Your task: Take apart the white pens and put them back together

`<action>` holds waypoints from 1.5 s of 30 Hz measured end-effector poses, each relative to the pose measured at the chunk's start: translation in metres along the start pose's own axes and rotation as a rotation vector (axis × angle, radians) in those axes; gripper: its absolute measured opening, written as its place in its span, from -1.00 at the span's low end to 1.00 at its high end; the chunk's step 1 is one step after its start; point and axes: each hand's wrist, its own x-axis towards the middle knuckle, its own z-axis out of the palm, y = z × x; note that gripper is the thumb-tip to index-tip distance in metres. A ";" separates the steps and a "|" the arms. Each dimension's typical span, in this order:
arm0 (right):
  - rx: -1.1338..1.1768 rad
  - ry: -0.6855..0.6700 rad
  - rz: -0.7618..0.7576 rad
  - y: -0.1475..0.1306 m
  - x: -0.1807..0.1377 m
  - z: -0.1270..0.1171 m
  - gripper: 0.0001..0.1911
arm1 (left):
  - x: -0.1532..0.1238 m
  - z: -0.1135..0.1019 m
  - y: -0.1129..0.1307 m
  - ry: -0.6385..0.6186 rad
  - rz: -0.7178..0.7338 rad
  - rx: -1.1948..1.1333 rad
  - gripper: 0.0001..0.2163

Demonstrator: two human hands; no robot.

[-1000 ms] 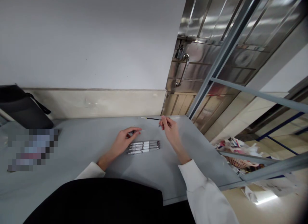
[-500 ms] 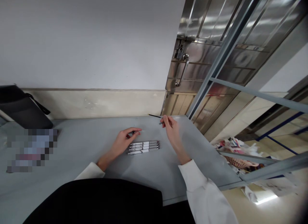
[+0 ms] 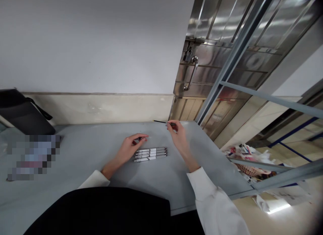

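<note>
Three white pens point(image 3: 150, 154) with silver tips lie side by side on the grey table point(image 3: 101, 161). My left hand point(image 3: 130, 148) rests just left of them, fingers pinched on a small dark pen part point(image 3: 142, 138). My right hand point(image 3: 178, 136) is raised behind the pens, near the table's far edge, and pinches a thin black pen refill point(image 3: 161, 122) that points left.
A black bag point(image 3: 22, 113) sits at the table's far left, with a blurred patch in front of it. A metal door with a handle point(image 3: 191, 73) stands behind the table. Metal frame bars and litter point(image 3: 249, 161) lie to the right.
My right hand has shifted slightly back and up with the refill, which now points more level to the left. My left hand and the pens have stayed put.
</note>
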 end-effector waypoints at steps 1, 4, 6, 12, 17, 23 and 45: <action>-0.003 -0.003 -0.004 0.000 0.000 0.000 -0.71 | 0.000 0.000 0.000 0.003 0.001 -0.002 -0.72; -0.009 -0.004 -0.012 0.000 0.000 0.000 -0.73 | 0.000 0.000 -0.002 0.003 0.003 -0.004 -0.72; -0.007 -0.008 -0.015 0.000 -0.001 0.001 -0.74 | 0.000 0.000 -0.002 0.000 -0.004 -0.003 -0.71; -0.046 -0.018 -0.016 -0.003 -0.002 0.001 -0.69 | 0.000 0.000 -0.002 -0.004 -0.003 -0.012 -0.70; -0.027 -0.036 -0.006 -0.009 -0.003 0.000 -0.63 | 0.000 0.001 -0.001 -0.005 -0.005 -0.021 -0.72; -0.015 -0.032 -0.005 -0.006 -0.003 -0.001 -0.56 | 0.000 0.001 -0.002 0.002 0.001 -0.021 -0.72; 0.024 -0.028 0.023 0.007 0.002 0.001 -0.60 | 0.009 -0.007 -0.005 0.189 -0.087 -0.300 -0.70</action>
